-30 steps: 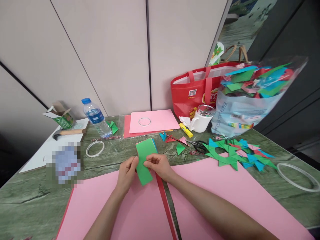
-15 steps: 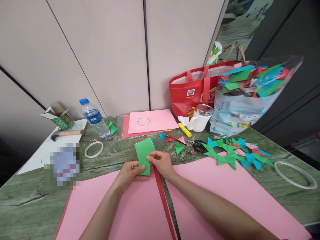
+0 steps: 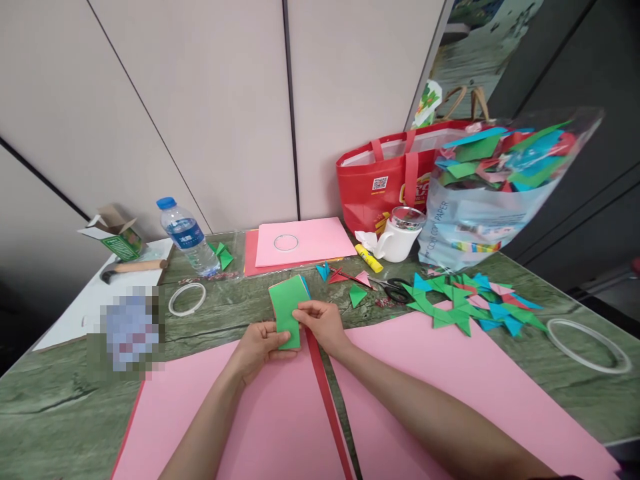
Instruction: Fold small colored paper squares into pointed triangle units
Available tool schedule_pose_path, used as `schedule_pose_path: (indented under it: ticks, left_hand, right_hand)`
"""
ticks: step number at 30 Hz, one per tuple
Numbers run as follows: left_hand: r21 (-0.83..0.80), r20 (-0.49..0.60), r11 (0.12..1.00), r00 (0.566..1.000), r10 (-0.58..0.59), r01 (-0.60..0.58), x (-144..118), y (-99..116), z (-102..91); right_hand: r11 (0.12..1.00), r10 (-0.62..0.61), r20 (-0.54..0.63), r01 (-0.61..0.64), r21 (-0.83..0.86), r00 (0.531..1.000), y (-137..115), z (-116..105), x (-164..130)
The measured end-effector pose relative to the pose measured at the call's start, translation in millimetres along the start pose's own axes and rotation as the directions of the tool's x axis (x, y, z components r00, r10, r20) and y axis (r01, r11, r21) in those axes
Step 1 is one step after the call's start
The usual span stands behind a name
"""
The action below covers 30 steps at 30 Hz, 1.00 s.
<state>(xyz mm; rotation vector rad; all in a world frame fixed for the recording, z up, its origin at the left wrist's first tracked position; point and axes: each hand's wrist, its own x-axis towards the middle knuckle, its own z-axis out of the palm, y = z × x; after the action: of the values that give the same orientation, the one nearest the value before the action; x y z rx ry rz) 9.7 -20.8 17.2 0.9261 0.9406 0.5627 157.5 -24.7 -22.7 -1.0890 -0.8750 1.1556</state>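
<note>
A stack of coloured paper rectangles (image 3: 289,300), green on top with blue and other edges showing, is held above the table's middle. My left hand (image 3: 263,348) grips its lower left end, thumb on the green face and fingers beneath. At the stack's right edge, my right hand (image 3: 323,327) pinches with thumb and forefinger. Below both arms lie large pink sheets (image 3: 265,413), with a red strip showing along the gap between them. Small folded paper pieces, among them a green one (image 3: 357,295), lie just beyond my right hand.
Black-handled scissors (image 3: 397,289), a yellow glue stick (image 3: 369,258) and a white mug (image 3: 399,240) stand or lie behind. Folded paper pieces (image 3: 465,303) pile at right, before a filled plastic bag (image 3: 465,227). A water bottle (image 3: 187,237), hammer (image 3: 135,267) and white ring (image 3: 187,299) are at left.
Both hands keep the same hold on the paper stack, with hardly any movement. The whole view has shifted very slightly.
</note>
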Motion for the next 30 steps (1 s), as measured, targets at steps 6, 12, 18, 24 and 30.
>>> schedule_pose_path:
  ticks: [6, 12, 18, 24, 30]
  left_hand:
    - [0.012, -0.013, 1.0, 1.0, -0.003, 0.003, 0.5, -0.6, 1.0]
    - [0.02, -0.046, 1.0, 0.999, 0.008, -0.007, 0.8, -2.1, 1.8]
    - [0.036, -0.078, 0.999, 0.997, 0.013, -0.01, 1.1, -2.8, 2.4]
    - [0.054, -0.102, 0.997, 0.993, 0.053, -0.047, 2.3, -6.0, 4.0]
    - [0.091, -0.197, 0.992, 0.974, 0.108, -0.091, 3.1, -7.8, 7.6]
  right_hand:
    - [1.0, -0.002, 0.005, 0.002, -0.01, 1.0, -0.2, -0.1, 0.4]
    - [1.0, 0.008, 0.0, -0.008, -0.012, 1.0, -3.6, 0.6, -0.8]
    - [1.0, 0.005, 0.008, -0.005, -0.007, 1.0, -3.0, 0.9, -1.0]
    - [1.0, 0.01, 0.016, -0.009, -0.008, 1.0, -3.1, 0.7, -0.3]
    - [0.997, -0.069, 0.128, 0.074, -0.032, 0.989, -7.8, 1.4, -3.1]
